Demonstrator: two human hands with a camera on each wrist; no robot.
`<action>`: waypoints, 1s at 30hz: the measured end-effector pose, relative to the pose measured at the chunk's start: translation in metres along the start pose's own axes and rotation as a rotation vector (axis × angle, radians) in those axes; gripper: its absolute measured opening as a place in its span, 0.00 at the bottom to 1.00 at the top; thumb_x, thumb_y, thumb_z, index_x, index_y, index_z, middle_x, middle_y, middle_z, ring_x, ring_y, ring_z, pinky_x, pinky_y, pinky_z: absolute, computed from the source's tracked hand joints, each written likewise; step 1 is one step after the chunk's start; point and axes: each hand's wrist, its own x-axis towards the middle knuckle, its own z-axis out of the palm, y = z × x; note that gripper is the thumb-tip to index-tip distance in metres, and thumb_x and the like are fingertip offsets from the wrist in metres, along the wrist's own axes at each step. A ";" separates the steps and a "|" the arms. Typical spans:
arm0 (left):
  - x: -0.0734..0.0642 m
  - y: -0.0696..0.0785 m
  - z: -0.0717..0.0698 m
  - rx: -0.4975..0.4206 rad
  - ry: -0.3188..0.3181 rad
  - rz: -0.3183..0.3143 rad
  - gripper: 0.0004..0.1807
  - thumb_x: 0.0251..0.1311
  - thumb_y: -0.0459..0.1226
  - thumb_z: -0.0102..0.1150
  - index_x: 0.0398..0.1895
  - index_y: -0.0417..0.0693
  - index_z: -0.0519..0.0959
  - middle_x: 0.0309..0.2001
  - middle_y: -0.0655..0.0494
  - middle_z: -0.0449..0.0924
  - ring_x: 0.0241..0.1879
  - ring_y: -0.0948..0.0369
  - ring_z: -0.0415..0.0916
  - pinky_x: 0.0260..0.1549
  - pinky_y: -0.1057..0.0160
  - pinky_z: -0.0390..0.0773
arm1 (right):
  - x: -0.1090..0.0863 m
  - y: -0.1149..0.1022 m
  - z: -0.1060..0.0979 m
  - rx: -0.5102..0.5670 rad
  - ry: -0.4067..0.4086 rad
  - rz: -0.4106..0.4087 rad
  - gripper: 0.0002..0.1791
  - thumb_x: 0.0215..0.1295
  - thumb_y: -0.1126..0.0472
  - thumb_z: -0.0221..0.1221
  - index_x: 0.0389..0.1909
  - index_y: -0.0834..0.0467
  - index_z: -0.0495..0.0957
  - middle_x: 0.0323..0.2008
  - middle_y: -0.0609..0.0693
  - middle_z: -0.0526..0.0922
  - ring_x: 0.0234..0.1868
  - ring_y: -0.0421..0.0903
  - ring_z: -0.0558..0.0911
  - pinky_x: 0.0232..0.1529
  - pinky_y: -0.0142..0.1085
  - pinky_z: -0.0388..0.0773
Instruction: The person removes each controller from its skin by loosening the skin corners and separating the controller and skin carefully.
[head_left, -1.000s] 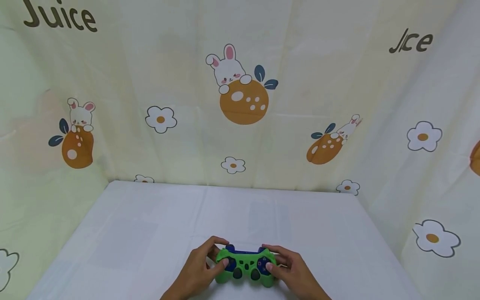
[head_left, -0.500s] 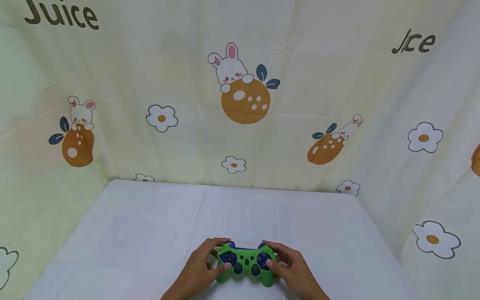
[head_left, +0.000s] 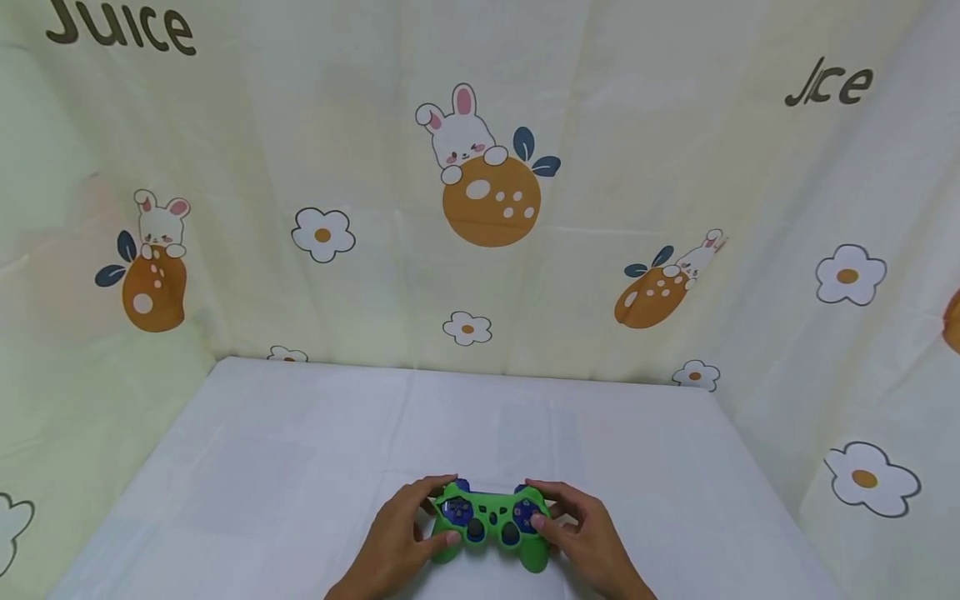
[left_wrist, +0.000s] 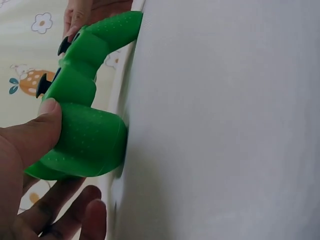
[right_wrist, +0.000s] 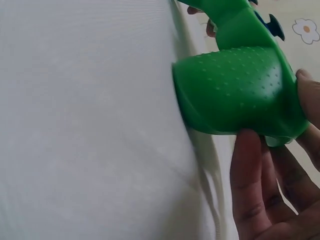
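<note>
Between both hands is a green game controller (head_left: 492,505) with dark blue button areas and two dark thumbsticks. My left hand (head_left: 396,533) grips its left side, thumb on the green face below the direction pad and index finger at the top shoulder button. My right hand (head_left: 588,533) holds the other side, thumb at the symbol buttons and index finger along the top edge. In the left wrist view the dotted grip of the controller (left_wrist: 90,140) has its end right at the white surface. The right wrist view shows the other grip (right_wrist: 235,90) with fingertips against its side.
A white cloth-covered table (head_left: 337,442) spreads out around the hands. Behind it and at both sides hangs a cream curtain (head_left: 360,125) printed with rabbits, oranges, flowers and lettering.
My left thumb has slid down from the direction pad onto the green face below it. The controller's top edge has tipped up slightly; the right thumb stays near the symbol buttons.
</note>
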 end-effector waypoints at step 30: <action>0.012 0.001 -0.013 -0.037 -0.105 -0.022 0.30 0.53 0.49 0.82 0.54 0.65 0.72 0.53 0.62 0.82 0.45 0.66 0.76 0.37 0.67 0.79 | -0.002 -0.006 -0.002 0.025 0.082 0.011 0.18 0.62 0.57 0.76 0.48 0.58 0.81 0.41 0.54 0.84 0.38 0.43 0.84 0.35 0.34 0.85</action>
